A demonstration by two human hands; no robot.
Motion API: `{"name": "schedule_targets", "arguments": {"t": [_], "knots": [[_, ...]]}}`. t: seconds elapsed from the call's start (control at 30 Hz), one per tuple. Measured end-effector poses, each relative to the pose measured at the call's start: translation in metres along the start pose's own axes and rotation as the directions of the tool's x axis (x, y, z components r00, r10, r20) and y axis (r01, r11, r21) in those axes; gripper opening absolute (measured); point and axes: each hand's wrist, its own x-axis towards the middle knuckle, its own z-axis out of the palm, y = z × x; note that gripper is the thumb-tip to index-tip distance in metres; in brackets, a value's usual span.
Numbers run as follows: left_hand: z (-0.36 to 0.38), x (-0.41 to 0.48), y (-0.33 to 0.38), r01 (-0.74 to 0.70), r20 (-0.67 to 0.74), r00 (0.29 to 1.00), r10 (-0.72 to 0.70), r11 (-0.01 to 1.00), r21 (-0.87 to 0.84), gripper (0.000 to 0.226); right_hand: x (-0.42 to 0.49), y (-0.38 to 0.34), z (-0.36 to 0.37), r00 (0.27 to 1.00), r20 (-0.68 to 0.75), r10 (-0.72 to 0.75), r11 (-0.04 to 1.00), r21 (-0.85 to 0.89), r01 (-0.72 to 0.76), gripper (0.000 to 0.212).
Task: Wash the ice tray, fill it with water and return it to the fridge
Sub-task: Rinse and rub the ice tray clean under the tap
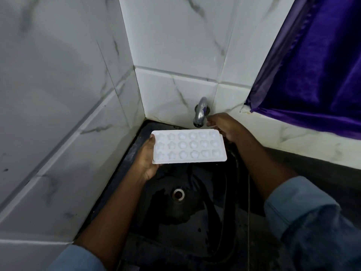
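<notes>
Plainly, left hand [148, 159] grips one eighteen-cup ice tray [188, 146]; right hand [224, 126] at one tap [201, 110], grip unclear.

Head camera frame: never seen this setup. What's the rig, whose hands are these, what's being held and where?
There is no robot here. One camera is worn on a person's head and looks down at their own two bare hands. The left hand holds a white ice tray by its left end, over a dark sink with a drain. The right hand reaches to the metal tap on the tiled wall; whether it grips the tap is unclear. No water stream shows. A purple curtain hangs at the right.
</notes>
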Motion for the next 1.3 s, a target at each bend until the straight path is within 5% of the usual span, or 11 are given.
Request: {"name": "schedule_targets", "arguments": {"t": [0.23, 0.33, 0.53, 0.7, 0.9, 1.3], "knots": [[-0.019, 0.014, -0.01, 0.028, 0.048, 0.998, -0.029, 0.999, 0.028, 0.063, 0.047, -0.008, 0.009, 0.987, 0.092, 0.133, 0.989, 0.054, -0.139, 0.027], [-0.034, 0.02, -0.018, 0.025, 0.074, 0.997, -0.027, 0.999, 0.026, 0.062, 0.058, 0.002, 0.008, 0.953, 0.24, 0.185, 0.965, 0.139, -0.223, 0.037], [-0.033, 0.022, -0.023, 0.041, 0.087, 0.995, -0.038, 0.999, -0.031, 0.059, 0.074, 0.016, 0.01, 0.908, 0.392, 0.145, 0.893, 0.344, -0.291, 0.044], [-0.003, 0.02, -0.018, 0.024, 0.103, 0.995, -0.018, 0.998, -0.06, 0.055, 0.078, 0.014, 0.009, 0.902, 0.416, 0.117, 0.879, 0.378, -0.289, 0.036], [0.016, 0.025, -0.011, -0.004, 0.022, 1.0, 0.006, 0.997, -0.079, 0.052, 0.078, 0.006, 0.0, 0.882, 0.43, 0.195, 0.927, 0.214, -0.309, 0.023], [-0.025, 0.026, 0.013, 0.003, -0.099, 0.995, -0.018, 0.988, -0.153, 0.056, 0.087, 0.012, 0.005, 0.91, 0.395, 0.126, 0.948, 0.223, -0.228, 0.013]]}}
